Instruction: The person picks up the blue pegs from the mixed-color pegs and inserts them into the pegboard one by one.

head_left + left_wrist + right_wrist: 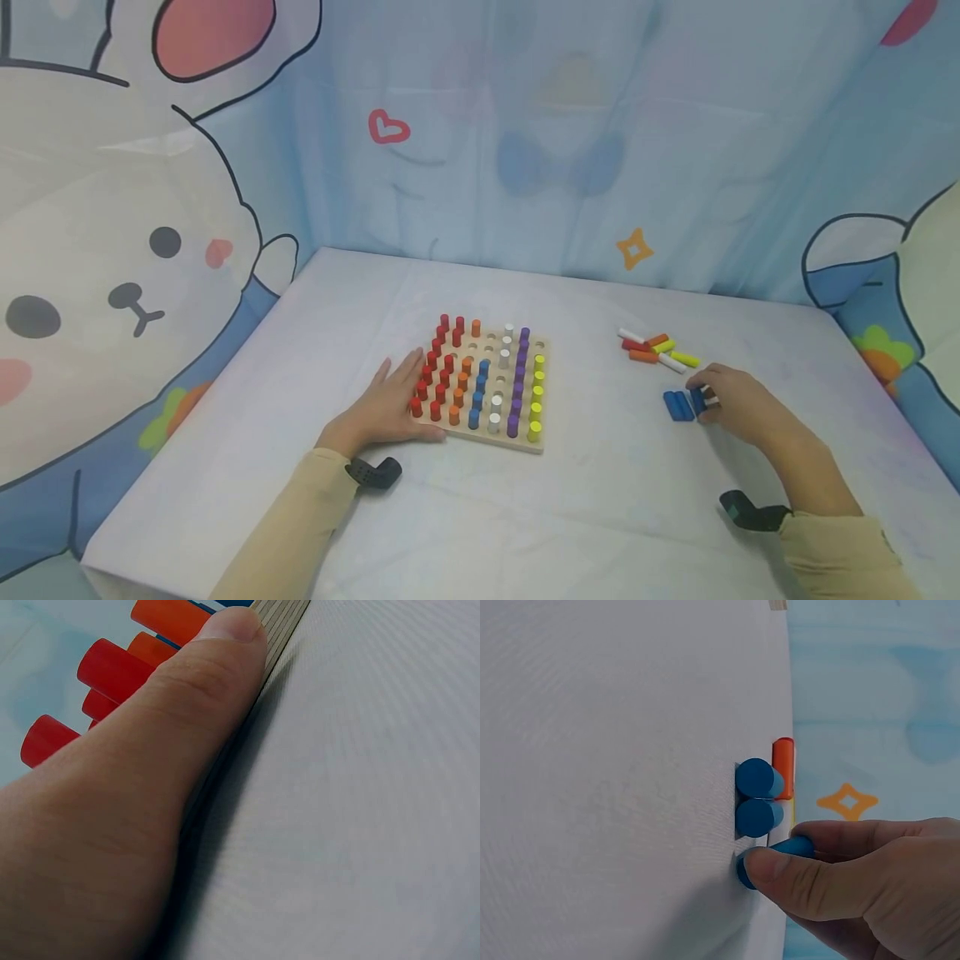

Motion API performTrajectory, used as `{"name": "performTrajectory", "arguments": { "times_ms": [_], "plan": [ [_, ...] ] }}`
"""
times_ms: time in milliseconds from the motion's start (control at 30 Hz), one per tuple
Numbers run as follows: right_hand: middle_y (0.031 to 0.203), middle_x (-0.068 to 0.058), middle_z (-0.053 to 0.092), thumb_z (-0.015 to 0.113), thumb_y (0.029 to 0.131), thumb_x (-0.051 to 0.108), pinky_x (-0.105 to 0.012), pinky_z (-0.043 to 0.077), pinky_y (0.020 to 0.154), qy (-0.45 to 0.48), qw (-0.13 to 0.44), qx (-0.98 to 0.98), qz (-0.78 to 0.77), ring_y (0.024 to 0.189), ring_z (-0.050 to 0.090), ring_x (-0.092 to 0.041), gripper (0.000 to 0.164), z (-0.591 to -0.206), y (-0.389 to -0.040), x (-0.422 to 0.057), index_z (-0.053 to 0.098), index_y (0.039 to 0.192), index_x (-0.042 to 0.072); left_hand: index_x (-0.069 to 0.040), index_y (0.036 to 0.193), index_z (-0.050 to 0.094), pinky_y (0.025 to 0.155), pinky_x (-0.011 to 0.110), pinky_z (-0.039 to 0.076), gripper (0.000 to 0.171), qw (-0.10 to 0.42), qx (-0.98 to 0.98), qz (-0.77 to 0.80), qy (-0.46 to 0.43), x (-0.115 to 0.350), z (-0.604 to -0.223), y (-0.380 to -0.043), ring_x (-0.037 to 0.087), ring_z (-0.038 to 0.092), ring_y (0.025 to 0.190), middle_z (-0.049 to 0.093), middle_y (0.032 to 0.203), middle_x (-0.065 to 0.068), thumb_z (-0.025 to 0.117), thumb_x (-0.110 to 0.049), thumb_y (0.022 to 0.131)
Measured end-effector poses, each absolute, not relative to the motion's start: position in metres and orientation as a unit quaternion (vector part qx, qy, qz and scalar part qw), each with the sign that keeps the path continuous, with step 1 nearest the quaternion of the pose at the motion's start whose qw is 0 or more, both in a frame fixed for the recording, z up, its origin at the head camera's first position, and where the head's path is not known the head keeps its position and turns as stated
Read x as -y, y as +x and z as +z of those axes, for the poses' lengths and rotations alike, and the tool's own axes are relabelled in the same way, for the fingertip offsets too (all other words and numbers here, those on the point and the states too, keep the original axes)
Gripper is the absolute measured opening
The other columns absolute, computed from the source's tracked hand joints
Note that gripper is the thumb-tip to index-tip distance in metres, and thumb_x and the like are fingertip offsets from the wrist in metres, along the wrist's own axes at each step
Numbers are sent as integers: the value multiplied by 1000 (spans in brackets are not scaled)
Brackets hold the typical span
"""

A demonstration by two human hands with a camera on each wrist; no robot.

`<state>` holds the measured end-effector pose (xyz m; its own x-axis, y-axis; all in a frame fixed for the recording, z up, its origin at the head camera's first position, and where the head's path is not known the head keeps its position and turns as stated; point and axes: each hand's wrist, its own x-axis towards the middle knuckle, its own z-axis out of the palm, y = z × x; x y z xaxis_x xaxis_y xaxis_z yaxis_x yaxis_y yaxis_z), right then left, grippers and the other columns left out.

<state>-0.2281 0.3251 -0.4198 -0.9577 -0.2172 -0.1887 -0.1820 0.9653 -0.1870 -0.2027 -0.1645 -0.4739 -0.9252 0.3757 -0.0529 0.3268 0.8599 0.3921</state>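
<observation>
A wooden pegboard carries rows of red, orange, blue, white, purple and yellow pegs. Some holes toward its back and middle are bare. My left hand lies against the board's left side, fingers extended and the thumb along its front edge. Off to the right, my right hand pinches a blue peg between thumb and fingers, close to the tabletop. Beside it, two more blue pegs lie side by side.
Behind the blue pegs is a loose cluster of white, red, orange and yellow pegs. A white cloth covers the table. A printed curtain hangs along the table's back edge.
</observation>
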Motion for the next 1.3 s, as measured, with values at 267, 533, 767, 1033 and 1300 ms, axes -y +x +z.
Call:
{"name": "performTrajectory", "arguments": {
  "times_ms": [267,533,767,1033,1300],
  "plan": [
    [108,-25,60,79,73,4,-55,51,86,-79,107,-987,-91,100,56,-40,44,-420,-225,-323,59,112,-3,-12,154,7,121,44,-5,126,68,-963,191,180,164,-473,-202,15,3,149,5,162,1,63,-79,63],
    [98,-19,62,79,71,2,-49,55,79,-92,96,-987,-94,90,59,-34,33,-418,-221,-323,61,99,0,-12,154,7,121,44,-4,127,62,-963,189,183,164,-473,-202,16,3,149,5,162,2,62,-81,62],
    [90,-13,64,79,71,-1,-44,57,76,-100,69,-989,-79,85,61,-29,26,-418,-213,-318,63,91,3,-12,154,7,121,44,-5,127,64,-962,192,181,164,-473,-202,15,2,149,5,162,1,63,-80,63],
    [89,-12,65,78,73,2,-45,56,75,-112,93,-986,-86,82,59,-26,26,-411,-206,-312,63,94,2,-11,154,7,121,44,-5,126,65,-961,195,184,164,-472,-202,16,3,149,6,162,2,64,-79,63],
    [94,-11,65,77,76,6,-46,57,78,-127,117,-980,-96,86,58,-26,24,-409,-203,-304,60,92,6,-11,154,7,121,45,-5,126,62,-961,194,188,164,-471,-202,17,4,149,6,162,3,63,-79,64]
  ]
}}
